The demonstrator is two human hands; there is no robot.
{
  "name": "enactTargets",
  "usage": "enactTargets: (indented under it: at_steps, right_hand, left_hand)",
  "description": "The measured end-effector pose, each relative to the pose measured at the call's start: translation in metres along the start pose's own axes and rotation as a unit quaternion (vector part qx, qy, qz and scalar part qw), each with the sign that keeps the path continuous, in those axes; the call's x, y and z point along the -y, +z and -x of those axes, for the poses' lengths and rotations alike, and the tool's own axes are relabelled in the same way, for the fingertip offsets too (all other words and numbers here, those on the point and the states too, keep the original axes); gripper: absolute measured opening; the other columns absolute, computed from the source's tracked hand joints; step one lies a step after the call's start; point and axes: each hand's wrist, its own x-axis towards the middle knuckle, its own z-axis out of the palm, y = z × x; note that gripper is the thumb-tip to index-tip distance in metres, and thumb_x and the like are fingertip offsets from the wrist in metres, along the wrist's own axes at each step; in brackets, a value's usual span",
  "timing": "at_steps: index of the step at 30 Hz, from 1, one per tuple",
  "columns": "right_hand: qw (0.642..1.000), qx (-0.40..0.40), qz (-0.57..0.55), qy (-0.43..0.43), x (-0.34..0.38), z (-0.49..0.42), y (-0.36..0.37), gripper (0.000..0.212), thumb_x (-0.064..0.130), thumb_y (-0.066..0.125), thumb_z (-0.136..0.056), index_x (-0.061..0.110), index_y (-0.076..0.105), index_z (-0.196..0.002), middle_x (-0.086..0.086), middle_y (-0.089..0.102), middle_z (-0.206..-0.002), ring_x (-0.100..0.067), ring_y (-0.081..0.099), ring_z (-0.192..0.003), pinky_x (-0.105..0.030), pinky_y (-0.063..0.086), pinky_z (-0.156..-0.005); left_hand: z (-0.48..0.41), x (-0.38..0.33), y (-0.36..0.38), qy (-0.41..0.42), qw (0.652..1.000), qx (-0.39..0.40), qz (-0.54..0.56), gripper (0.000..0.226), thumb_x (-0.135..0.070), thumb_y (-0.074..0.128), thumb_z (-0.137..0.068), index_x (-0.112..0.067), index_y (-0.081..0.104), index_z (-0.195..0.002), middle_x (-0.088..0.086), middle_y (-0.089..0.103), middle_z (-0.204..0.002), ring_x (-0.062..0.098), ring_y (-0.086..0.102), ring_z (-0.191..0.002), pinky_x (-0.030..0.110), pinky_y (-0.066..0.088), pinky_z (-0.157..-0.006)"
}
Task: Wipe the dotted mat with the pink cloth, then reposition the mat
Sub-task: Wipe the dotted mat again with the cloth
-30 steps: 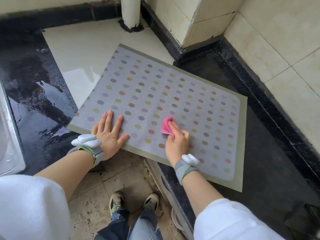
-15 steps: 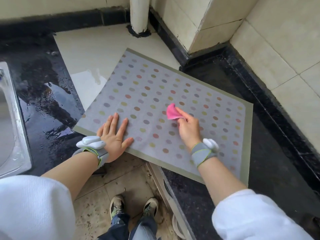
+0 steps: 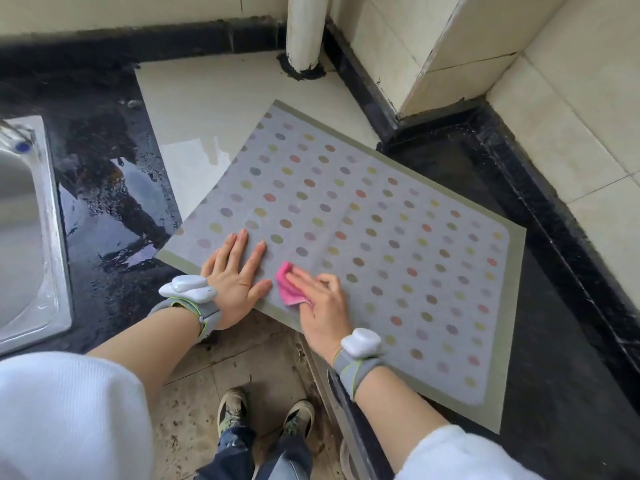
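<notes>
Steel sink (image 3: 24, 230) at left edge w/ wet black counter (image 3: 104, 188) beside it — white pipe (image 3: 304, 29) upright in the back corner, cream wall tiles (image 3: 571, 109) at right.

Right hand (image 3: 320, 306) perhaps hides half the pink cloth (image 3: 289, 287).
</notes>
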Motion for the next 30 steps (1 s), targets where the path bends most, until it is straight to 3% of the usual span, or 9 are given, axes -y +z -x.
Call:
enactTargets:
  at_steps: [5, 8, 10, 15, 19, 21, 23, 27, 30]
  right_hand:
    - [0.983, 0.134, -0.117, 0.054, 0.01, 0.037, -0.03, 0.048, -0.003, 0.043, -0.084, 0.025, 0.061, -0.12, 0.009, 0.062, -0.122, -0.009, 0.044, -0.103, 0.001, 0.027, -0.09]
    - [0.966, 0.0, -0.189, 0.175, -0.02, 0.03, -0.073, 0.051, 0.001, 0.046, -0.086, 0.042, 0.058, -0.115, 0.012, 0.056, -0.085, -0.001, 0.049, -0.071, -0.011, 0.039, -0.067]
    - [0.945, -0.123, -0.162, 0.254, -0.052, 0.021, -0.114, 0.051, 0.0, 0.044, -0.087, 0.036, 0.057, -0.121, 0.014, 0.051, -0.072, -0.003, 0.042, -0.056, -0.015, 0.037, -0.054]
    - [0.832, -0.297, -0.053, 0.465, -0.128, 0.034, -0.176, 0.043, 0.002, 0.037, -0.086, 0.025, 0.067, -0.104, -0.002, 0.063, -0.099, -0.033, 0.059, -0.098, -0.033, 0.042, -0.081]
    - [0.853, -0.335, 0.015, 0.401, -0.102, 0.032, -0.126, 0.053, -0.009, 0.04, -0.081, 0.02, 0.06, -0.121, -0.004, 0.057, -0.089, -0.04, 0.054, -0.092, -0.033, 0.042, -0.082]
    - [0.885, -0.293, 0.01, 0.363, -0.073, 0.026, -0.091, 0.057, -0.01, 0.041, -0.08, 0.023, 0.058, -0.124, -0.013, 0.057, -0.106, -0.031, 0.05, -0.092, -0.03, 0.039, -0.083]
    - [0.923, -0.223, -0.004, 0.314, -0.044, 0.024, -0.056, 0.058, -0.008, 0.043, -0.082, 0.024, 0.052, -0.129, -0.004, 0.057, -0.128, -0.024, 0.044, -0.098, -0.026, 0.038, -0.093]
    - [0.972, -0.056, -0.093, 0.208, 0.007, 0.033, -0.012, 0.056, -0.006, 0.04, -0.082, 0.023, 0.055, -0.127, 0.011, 0.052, -0.136, -0.012, 0.038, -0.102, -0.012, 0.024, -0.099]
    - [0.954, 0.027, -0.22, 0.203, 0.024, 0.047, -0.013, 0.051, 0.001, 0.04, -0.08, 0.024, 0.06, -0.122, 0.009, 0.068, -0.112, -0.001, 0.051, -0.082, -0.017, 0.039, -0.089]
  left_hand:
    - [0.004, -0.008, -0.006, -0.019, 1.0, 0.002, 0.021, 0.082, -0.06, 0.007, -0.072, -0.024, 0.013, -0.146, 0.009, 0.003, -0.157, 0.026, 0.001, -0.145, 0.032, -0.008, -0.108]
    - [0.004, -0.015, -0.009, -0.013, 1.0, 0.004, 0.024, 0.085, -0.054, 0.006, -0.072, -0.011, 0.014, -0.145, 0.019, 0.003, -0.156, 0.038, 0.001, -0.144, 0.036, -0.013, -0.107]
    - [0.003, -0.02, -0.008, -0.023, 0.999, 0.0, 0.031, 0.087, -0.053, 0.005, -0.07, -0.01, 0.014, -0.145, 0.02, 0.0, -0.155, 0.038, -0.001, -0.143, 0.037, -0.015, -0.107]
    - [0.002, -0.021, -0.003, -0.028, 0.999, -0.001, 0.031, 0.087, -0.052, 0.005, -0.069, -0.01, 0.014, -0.146, 0.019, 0.0, -0.156, 0.036, -0.001, -0.144, 0.042, -0.011, -0.113]
    - [0.0, -0.026, 0.004, -0.078, 0.996, -0.033, 0.036, 0.083, -0.05, 0.01, -0.069, -0.017, 0.024, -0.144, 0.014, 0.009, -0.156, 0.03, 0.004, -0.145, 0.041, -0.004, -0.115]
    - [0.001, -0.025, 0.005, -0.055, 0.998, -0.017, 0.018, 0.084, -0.051, 0.008, -0.07, -0.015, 0.019, -0.145, 0.015, 0.003, -0.156, 0.032, -0.002, -0.145, 0.033, -0.021, -0.11]
    - [0.0, -0.019, 0.004, -0.036, 0.999, -0.009, 0.007, 0.085, -0.052, 0.007, -0.07, -0.013, 0.015, -0.146, 0.016, -0.002, -0.156, 0.034, -0.005, -0.144, 0.026, -0.033, -0.102]
    - [-0.001, -0.025, 0.006, -0.079, 0.996, -0.015, 0.033, 0.089, -0.053, 0.004, -0.063, -0.021, 0.017, -0.145, 0.009, 0.0, -0.158, 0.025, -0.005, -0.145, 0.035, -0.01, -0.114]
    - [0.003, -0.026, 0.0, -0.077, 0.996, 0.006, 0.034, 0.087, -0.056, 0.003, -0.065, -0.025, 0.013, -0.146, 0.007, -0.003, -0.158, 0.023, -0.006, -0.145, 0.036, -0.007, -0.116]
